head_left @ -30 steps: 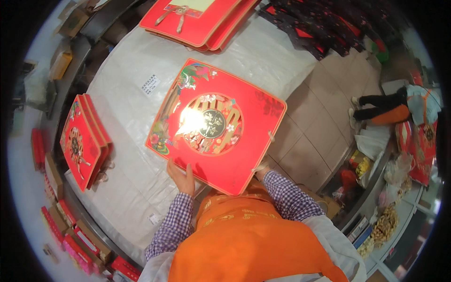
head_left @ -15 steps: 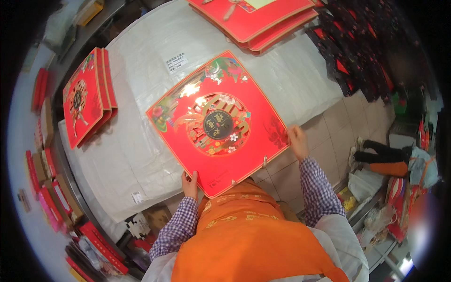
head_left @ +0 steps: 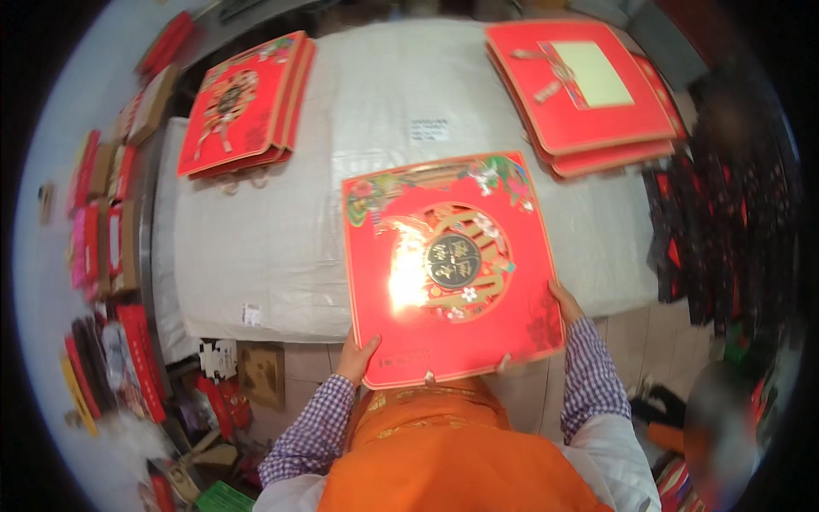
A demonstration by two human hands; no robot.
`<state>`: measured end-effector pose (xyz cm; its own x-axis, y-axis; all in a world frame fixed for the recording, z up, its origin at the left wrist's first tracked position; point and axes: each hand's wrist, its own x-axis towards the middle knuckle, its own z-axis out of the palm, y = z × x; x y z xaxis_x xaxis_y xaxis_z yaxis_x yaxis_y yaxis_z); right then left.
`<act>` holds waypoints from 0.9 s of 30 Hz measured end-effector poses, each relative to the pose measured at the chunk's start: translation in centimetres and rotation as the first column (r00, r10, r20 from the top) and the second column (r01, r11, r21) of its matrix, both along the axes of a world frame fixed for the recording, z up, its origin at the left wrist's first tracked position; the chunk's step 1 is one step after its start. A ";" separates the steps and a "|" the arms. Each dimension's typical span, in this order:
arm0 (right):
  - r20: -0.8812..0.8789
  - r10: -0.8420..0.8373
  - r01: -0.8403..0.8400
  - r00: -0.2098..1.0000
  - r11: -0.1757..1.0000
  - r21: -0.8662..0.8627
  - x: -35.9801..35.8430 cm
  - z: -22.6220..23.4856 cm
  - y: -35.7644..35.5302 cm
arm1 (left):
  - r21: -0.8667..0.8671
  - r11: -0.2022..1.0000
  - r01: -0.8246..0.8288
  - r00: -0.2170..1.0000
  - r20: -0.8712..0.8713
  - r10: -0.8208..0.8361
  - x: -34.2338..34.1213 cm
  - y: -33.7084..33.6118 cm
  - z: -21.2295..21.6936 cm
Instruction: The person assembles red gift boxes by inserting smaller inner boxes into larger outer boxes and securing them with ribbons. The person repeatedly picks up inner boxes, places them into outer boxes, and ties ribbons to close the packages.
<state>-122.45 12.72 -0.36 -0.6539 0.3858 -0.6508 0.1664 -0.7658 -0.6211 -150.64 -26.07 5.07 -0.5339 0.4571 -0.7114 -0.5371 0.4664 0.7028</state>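
Observation:
Between my hands is a square red gift box (head_left: 465,341) with a gold border, flower corners and a round cut-out holding a dark medallion. My left hand (head_left: 355,358) grips its lower left edge, the thumb lying on top. At the right edge, my right hand (head_left: 563,300) holds it with the fingers mostly hidden beneath. Two small ribbon ends show along the near edge. The box is held in front of my orange apron, its far part over the covered table (head_left: 384,94).
A stack of similar red boxes (head_left: 243,102) lies at the table's far left. Another stack (head_left: 589,94), topped by a box with a pale yellow panel and a ribbon, lies far right. Dark bags (head_left: 699,230) hang or pile beyond the right edge. Cartons (head_left: 111,247) line the left side.
The held box has turned so its edges lie nearly square to me. My view has shifted, bringing both stacks further into sight. Both hands keep their grip.

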 end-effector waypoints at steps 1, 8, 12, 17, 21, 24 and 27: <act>0.084 0.101 -0.105 0.991 0.993 0.052 0.6 0.4 0.5 | -0.001 0.999 0.036 0.999 0.016 -0.036 -0.9 0.2 1.9; -0.004 0.099 -0.099 0.995 0.992 -0.080 -3.8 14.7 -1.1 | 0.140 0.984 0.114 0.979 0.153 -0.135 -8.3 1.3 13.9; 0.089 0.046 -0.027 0.995 0.980 -0.197 -5.0 18.7 -2.9 | 0.231 0.966 0.118 0.946 0.271 -0.180 -12.5 1.0 17.8; 0.101 0.014 -0.001 0.995 0.992 -0.127 -8.0 22.8 -6.6 | 0.264 0.953 0.148 0.925 0.305 -0.228 -16.4 -2.4 19.1; 0.068 -0.026 0.028 0.997 0.999 -0.035 -12.3 24.9 -9.2 | 0.297 0.937 0.186 0.942 0.218 -0.256 -21.2 -3.6 21.1; -0.008 -0.070 0.070 0.998 0.986 0.148 -17.9 26.5 -11.1 | 0.354 0.908 0.222 0.958 0.096 -0.271 -27.0 -4.2 21.1; -0.109 -0.065 0.086 0.992 0.976 0.199 -24.7 25.2 -10.9 | 0.407 0.885 0.225 0.972 -0.026 -0.235 -34.1 -3.5 21.3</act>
